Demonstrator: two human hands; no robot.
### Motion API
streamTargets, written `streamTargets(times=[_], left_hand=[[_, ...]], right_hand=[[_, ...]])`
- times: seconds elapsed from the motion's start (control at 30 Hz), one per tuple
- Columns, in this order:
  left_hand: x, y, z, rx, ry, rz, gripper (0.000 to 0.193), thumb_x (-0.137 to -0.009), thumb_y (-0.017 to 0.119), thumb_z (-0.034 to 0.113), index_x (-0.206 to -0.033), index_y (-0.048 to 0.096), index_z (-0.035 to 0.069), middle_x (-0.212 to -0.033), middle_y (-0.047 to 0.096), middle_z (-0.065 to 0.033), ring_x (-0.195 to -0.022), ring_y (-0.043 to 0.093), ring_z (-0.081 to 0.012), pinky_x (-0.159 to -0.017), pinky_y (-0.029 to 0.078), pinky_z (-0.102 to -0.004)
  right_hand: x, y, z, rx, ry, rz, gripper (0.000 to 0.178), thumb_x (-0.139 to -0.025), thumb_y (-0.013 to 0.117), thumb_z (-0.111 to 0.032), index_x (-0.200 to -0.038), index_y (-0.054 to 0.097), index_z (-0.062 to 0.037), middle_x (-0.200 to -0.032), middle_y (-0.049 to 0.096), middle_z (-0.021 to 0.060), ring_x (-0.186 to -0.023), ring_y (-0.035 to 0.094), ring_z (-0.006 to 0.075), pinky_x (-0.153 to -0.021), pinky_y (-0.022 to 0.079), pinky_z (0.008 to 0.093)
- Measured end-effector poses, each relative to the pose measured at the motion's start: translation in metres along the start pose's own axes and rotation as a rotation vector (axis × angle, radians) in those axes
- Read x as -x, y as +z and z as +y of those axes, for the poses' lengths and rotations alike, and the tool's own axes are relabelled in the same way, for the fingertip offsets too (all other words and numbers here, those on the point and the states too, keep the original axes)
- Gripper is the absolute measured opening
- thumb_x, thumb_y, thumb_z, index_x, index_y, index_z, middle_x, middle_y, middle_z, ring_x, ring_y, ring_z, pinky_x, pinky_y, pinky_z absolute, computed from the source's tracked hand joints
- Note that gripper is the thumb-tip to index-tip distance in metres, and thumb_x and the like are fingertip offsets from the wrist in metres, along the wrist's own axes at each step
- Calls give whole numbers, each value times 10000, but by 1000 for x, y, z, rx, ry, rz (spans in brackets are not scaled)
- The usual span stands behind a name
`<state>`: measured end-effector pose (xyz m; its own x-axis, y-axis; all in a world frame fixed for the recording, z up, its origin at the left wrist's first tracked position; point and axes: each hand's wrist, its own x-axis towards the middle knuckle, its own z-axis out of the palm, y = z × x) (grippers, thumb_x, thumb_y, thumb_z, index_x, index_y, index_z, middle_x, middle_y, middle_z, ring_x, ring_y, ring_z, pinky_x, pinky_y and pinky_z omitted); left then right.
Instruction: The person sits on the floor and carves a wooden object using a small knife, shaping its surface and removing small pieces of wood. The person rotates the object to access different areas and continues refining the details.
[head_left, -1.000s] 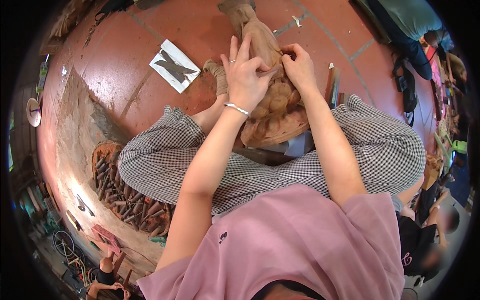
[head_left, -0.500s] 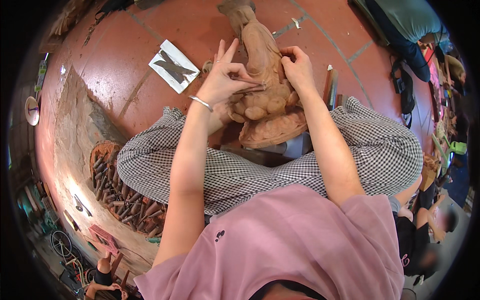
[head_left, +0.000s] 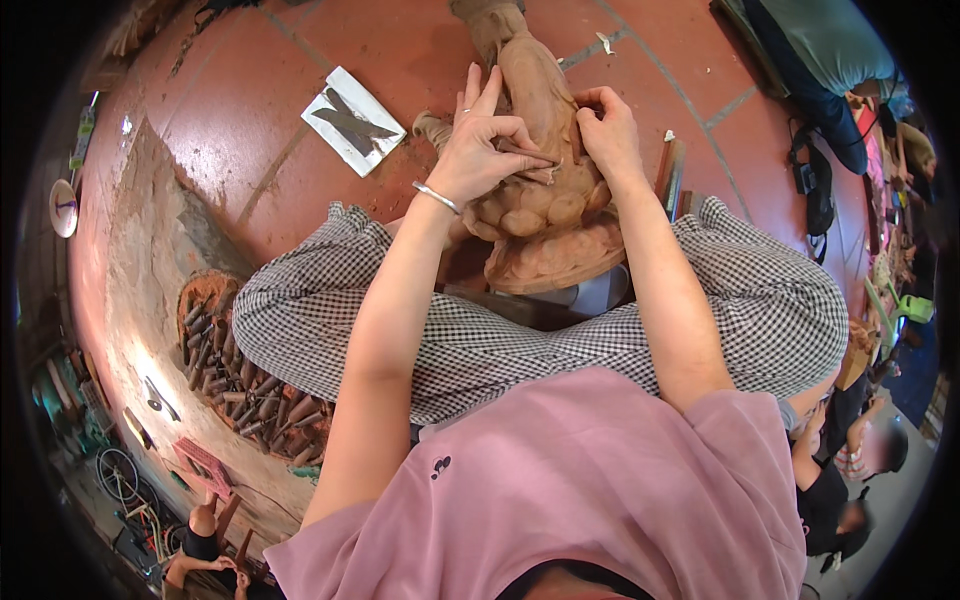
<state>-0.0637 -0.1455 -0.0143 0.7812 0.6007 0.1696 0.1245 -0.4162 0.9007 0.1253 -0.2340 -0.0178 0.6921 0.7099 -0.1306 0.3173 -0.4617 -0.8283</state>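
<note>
- Two bare hands worked over a carved wooden figure (head_left: 540,90), one hand at each side of it.
- Figure sat between the knees, above the red tiled floor (head_left: 250,100); its wide carved base was nearest the lap, narrow end pointing away. Tilted or lying flat: could not tell.
- Left hand (head_left: 480,155): thumb and index clamped on a thin brown folded piece (head_left: 538,166); other visible fingers raised, spread apart. Piece lay over the figure's middle, at or just above the carving.
- Right hand (head_left: 608,135): thumb and fingertips bent in close together at the figure's right edge; could not tell if anything was pinched between them.
- White slab (head_left: 368,103) lay on the floor, left of the figure. Two dark flat strips (head_left: 352,126) crossed on it, one ending near the slab's right corner.
- Large pale log (head_left: 150,260) ran along the floor's left side. Hollow at the log's right edge, beside the left knee, was packed with tool handles (head_left: 255,385).
- Upright-looking wooden bars (head_left: 670,170) stood near the right knee.
- Black strap (head_left: 818,195) lay toward the floor's right edge.
- Bicycle (head_left: 120,475) showed past the log's left edge, partly blurred.
</note>
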Motion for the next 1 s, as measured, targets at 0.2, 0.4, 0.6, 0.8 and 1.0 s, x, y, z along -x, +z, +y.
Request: streamTargets(times=[0.2, 0.4, 0.6, 0.8, 1.0], left_hand=[[4, -34, -9, 179, -199, -195, 175, -689, 903, 160, -713, 732, 133, -1622, 238, -281, -1558, -29, -398, -1234, -13, -558], [8, -1, 7, 217, -186, -33, 200, -672, 908, 184, -709, 724, 116, -1615, 241, -300, -1553, 0, -426, -1248, 68, -499], [7, 11, 21, -12, -190, 23, 253, -696, 900, 225, -720, 683, 97, -1602, 287, -294, -1536, 64, -473, -1241, 68, -543], [17, -8, 10, 78, -250, -86, 289, -713, 890, 239, -709, 652, 75, -1585, 317, -301, -1528, 137, -467, -1212, 139, -611], [7, 29, 22, -134, -186, 163, 256, -726, 861, 266, -716, 683, 81, -1571, 351, -291, -1497, 177, -519, -1122, 143, -759]], right_hand=[[0, 1, 12, -128, -3, 4, 259, -844, 590, -106, -1058, 696, -6, -963, 743, 159, -922, 713, 256, -860, 537, 370], [0, -1, 2, -12, -18, 5, 279, -847, 588, -112, -1083, 697, -9, -979, 744, 161, -934, 716, 275, -860, 540, 376], [2, 0, 2, -40, -15, 13, 266, -848, 577, -107, -1065, 694, -8, -972, 745, 158, -917, 720, 285, -855, 542, 378], [3, -4, -6, -69, 79, -33, 276, -845, 574, -100, -1078, 693, -11, -969, 747, 161, -921, 721, 275, -849, 541, 373], [2, -1, -2, 25, -36, 7, 273, -854, 579, -117, -1088, 688, -27, -973, 743, 159, -924, 713, 295, -868, 536, 390]])
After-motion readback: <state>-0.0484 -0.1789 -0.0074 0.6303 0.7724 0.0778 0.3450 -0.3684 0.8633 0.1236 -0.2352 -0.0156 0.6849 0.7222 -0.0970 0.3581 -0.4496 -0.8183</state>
